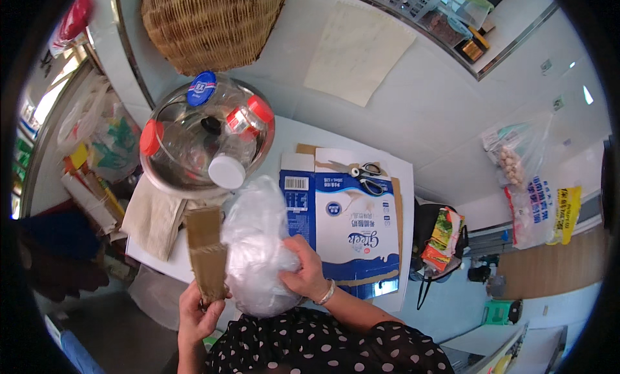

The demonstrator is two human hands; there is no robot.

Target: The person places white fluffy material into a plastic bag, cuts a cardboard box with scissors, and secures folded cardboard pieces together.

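Note:
My left hand (199, 314) is closed round the lower end of a brown cardboard strip (207, 252), which stands up from my fingers with a crease across it. Beside the strip, a crumpled bundle of clear plastic bag (255, 248) is gripped by my right hand (305, 271), whose fingers are partly sunk in the film. Right of the bundle lies a flattened blue and white carton (355, 216) on the white table (405, 245). Scissors with black and grey handles (363, 172) rest on the carton's far part, blades slightly apart.
A metal basin (169, 185) at the back left holds several plastic jars with coloured lids. A folded beige cloth (154, 216) hangs over the table's left edge. The wicker basket (210, 29) is against the wall. Filled bags (510, 167) hang on the right wall.

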